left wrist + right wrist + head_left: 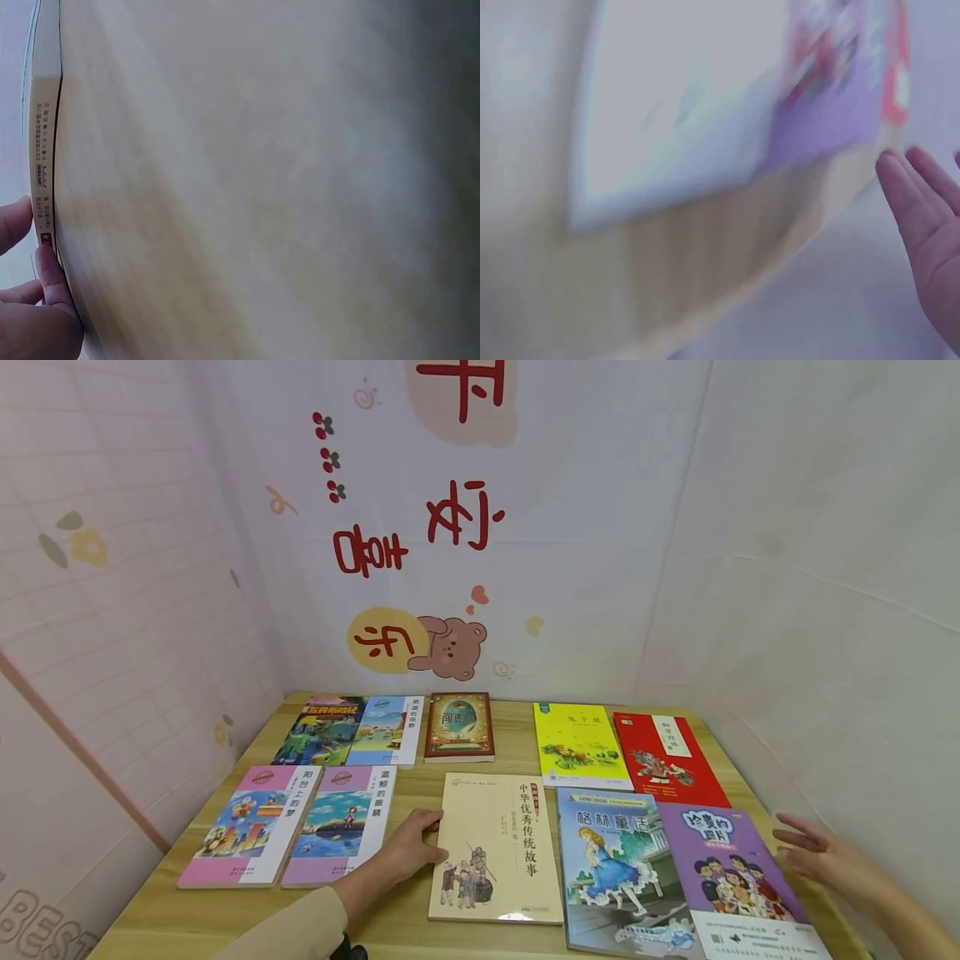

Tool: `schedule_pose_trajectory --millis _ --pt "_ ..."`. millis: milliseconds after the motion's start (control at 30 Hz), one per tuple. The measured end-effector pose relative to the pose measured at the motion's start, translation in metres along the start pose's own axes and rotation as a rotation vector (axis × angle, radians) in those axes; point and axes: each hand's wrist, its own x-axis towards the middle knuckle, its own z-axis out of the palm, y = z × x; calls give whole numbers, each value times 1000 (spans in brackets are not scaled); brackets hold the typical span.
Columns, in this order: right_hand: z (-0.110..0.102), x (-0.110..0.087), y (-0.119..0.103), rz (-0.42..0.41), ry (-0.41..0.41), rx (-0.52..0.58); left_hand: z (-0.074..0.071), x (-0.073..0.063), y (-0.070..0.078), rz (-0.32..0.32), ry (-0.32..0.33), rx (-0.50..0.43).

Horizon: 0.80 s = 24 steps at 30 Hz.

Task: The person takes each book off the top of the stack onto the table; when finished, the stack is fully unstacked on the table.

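A cream book (495, 852) with a drawing of several figures lies flat near the table's front middle. My left hand (408, 847) touches its left edge; in the left wrist view, the fingertips (49, 274) rest against the printed spine (43, 150). To the right lie a blue book (622, 868) with a girl in a blue dress and a purple book (738, 881) with cartoon children. My right hand (825, 860) is just off the purple book's right edge, fingers extended and holding nothing. In the right wrist view, that hand (930, 225) is beside the blurred purple cover (825, 124).
Behind stand out a yellow book (581, 743), a red book (667, 760) and a dark-framed book (460, 727). At left lie two pink-edged books (251, 827) and two overlapping books (322, 727). White printed cloth (585, 527) walls the wooden table (405, 927).
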Motion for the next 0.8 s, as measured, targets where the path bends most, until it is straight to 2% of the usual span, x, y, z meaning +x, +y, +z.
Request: schedule_pose_trajectory --millis 67,200,300,367,467,633,800 --pt "15 7 -22 -27 52 -20 0 0 -1 -5 2 -3" --pt "58 27 -67 -94 85 59 0 0 -2 -5 8 -8" --pt "96 42 -96 -174 53 130 1 0 -1 0 11 -18" --pt "123 51 -114 -191 28 149 1 0 1 1 10 -27" --pt "162 61 -136 -157 17 188 0 0 3 -6 13 -38" --pt "214 77 -149 -88 27 234 -2 1 6 -29 9 -36" --pt "242 87 -149 -75 37 251 -4 4 5 -32 -16 -49"
